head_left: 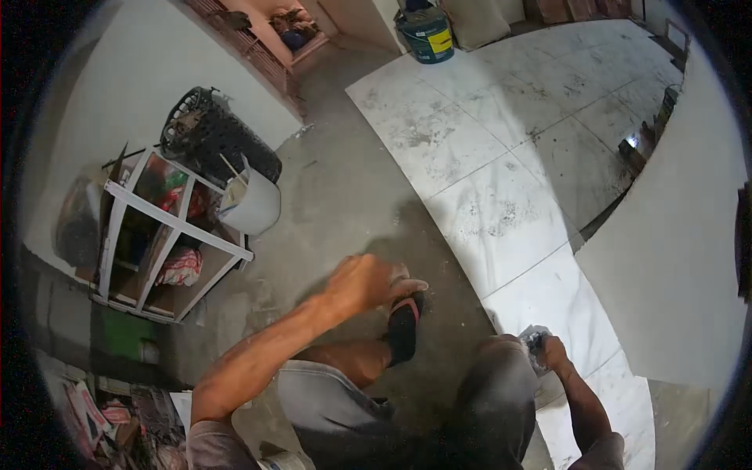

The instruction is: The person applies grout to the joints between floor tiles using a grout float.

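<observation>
My left hand (377, 283) is held out over the bare concrete floor (337, 188), above my sandalled foot (403, 325). Its fingers are curled together, with a pale patch at the tips; whether something small is inside I cannot make out. Beside my right knee, my right hand (555, 354) grips a small greyish plastic bag (534, 342) with a crumpled look and dark grey contents. That bag is over the white marbled floor tiles (478, 211), which carry dark smudges.
At left stand a white-framed rack (180, 227) with bags in it, a white bucket (252, 202) and a black perforated basket (223, 141). A dark bucket with a yellow label (427, 35) stands on the far tiles. A pale wall (666, 258) borders the right.
</observation>
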{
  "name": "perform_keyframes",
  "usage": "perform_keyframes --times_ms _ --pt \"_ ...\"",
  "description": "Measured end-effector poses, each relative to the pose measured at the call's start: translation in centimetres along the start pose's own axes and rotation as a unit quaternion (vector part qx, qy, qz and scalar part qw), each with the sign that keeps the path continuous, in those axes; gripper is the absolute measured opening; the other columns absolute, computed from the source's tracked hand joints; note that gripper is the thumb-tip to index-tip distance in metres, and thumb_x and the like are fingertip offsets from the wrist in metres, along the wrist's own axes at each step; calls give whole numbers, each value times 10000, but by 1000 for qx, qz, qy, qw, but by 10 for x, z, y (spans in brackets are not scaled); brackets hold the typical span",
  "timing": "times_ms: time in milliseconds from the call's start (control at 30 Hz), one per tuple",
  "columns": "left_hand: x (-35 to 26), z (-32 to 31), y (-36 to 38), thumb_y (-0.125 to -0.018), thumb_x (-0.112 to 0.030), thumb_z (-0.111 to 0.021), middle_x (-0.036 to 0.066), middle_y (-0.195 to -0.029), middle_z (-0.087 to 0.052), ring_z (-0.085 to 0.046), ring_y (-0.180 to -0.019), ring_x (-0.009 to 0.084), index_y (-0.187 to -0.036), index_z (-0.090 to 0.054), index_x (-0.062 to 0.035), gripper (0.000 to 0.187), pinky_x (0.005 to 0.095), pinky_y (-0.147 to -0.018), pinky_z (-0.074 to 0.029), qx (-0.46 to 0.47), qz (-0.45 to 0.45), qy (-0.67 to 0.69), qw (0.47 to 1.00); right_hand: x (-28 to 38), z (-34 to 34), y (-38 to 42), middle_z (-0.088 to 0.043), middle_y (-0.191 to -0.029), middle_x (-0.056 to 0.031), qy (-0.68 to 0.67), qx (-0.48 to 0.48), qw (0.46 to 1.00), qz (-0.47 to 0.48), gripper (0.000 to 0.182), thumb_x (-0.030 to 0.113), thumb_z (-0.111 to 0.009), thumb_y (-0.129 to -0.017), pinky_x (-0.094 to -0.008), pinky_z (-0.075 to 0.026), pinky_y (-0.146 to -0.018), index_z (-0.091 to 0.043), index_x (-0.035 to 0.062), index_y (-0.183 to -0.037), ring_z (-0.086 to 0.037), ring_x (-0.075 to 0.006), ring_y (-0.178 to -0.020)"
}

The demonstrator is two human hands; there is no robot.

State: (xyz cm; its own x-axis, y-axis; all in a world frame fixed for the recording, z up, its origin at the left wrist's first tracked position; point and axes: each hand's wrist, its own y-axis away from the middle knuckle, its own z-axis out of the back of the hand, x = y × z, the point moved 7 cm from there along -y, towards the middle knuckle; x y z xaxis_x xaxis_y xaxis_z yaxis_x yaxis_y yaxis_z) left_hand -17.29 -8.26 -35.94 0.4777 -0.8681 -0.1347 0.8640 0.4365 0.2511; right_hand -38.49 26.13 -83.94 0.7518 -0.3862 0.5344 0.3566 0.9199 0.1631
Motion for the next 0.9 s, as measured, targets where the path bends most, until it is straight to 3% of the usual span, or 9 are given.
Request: perform_keyframes --times_ms 67,133,267,367,400,467,500,800,900 --pt "3 4 2 -890 -570 -589 142 -610 -626 -635 -599 355 -906 -748 -165 436 432 -576 -520 -10 -4 -19 1000 4 38 16 -658 -782 -184 -68 -48 993 85 215 226 -720 -682 -450 -524 -683 -628 59 -780 -633 -392 -750" --pt "4 9 4 -900 -565 -576 141 -615 -628 -636 -598 355 -898 -748 -153 446 435 -575 -519 -36 -23 -33 999 -47 65 37 -682 -798 -166 -209 -30 964 -159 188 210 -724 -714 -426 -528 -667 -680 52 -804 -652 -360 -743" --pt "-26 29 16 -918 -527 -565 151 -680 -656 -651 -635 357 -943 -736 -104 457 436 -608 -524 -34 -22 -30 999 -49 137 90 -704 -796 -191 -73 -31 954 -290 240 209 -719 -733 -397 -536 -670 -700 15 -873 -706 -293 -746" --pt "-62 34 28 -930 -454 -563 168 -713 -667 -659 -685 371 -957 -709 -49 431 453 -656 -525 -23 -59 -50 997 1 102 99 -704 -902 -194 -144 42 955 -255 314 222 -706 -761 -427 -550 -718 -699 47 -1021 -695 -336 -806" --pt "-73 33 31 -933 -425 -563 174 -717 -668 -661 -701 377 -954 -698 -30 419 462 -674 -525 -33 -89 -62 994 29 80 98 -687 -983 -205 -151 4 981 -124 304 244 -697 -784 -458 -540 -769 -680 50 -1018 -675 -368 -868" --pt "-89 28 35 -928 -399 -567 183 -782 -679 -666 -758 374 -1051 -669 -19 411 462 -704 -527 30 -97 -78 992 61 53 99 -673 -983 -211 -64 124 974 -176 283 273 -692 -769 -492 -520 -753 -651 49 -938 -650 -408 -874" --pt "-97 24 35 -926 -386 -568 188 -814 -685 -669 -786 373 -1100 -654 -14 418 462 -719 -529 58 -105 -87 989 26 20 108 -682 -941 -201 -94 93 990 -49 303 262 -698 -740 -481 -519 -738 -653 47 -949 -650 -407 -852" --pt "-92 -2 7 -937 -341 -609 184 -742 -659 -629 -631 280 -1283 -584 -50 454 383 -643 -491 46 -154 -39 986 -2 97 96 -679 -878 -245 -29 31 945 -323 375 335 -715 -764 -465 -532 -748 -654 12 -943 -673 -392 -871" --pt "-91 -11 3 -935 -313 -613 166 -690 -619 -575 -594 255 -1294 -574 -55 444 372 -610 -455 94 -136 -28 986 34 50 98 -671 -889 -247 10 29 985 -171 361 312 -694 -811 -478 -518 -756 -631 2 -986 -657 -417 -851"
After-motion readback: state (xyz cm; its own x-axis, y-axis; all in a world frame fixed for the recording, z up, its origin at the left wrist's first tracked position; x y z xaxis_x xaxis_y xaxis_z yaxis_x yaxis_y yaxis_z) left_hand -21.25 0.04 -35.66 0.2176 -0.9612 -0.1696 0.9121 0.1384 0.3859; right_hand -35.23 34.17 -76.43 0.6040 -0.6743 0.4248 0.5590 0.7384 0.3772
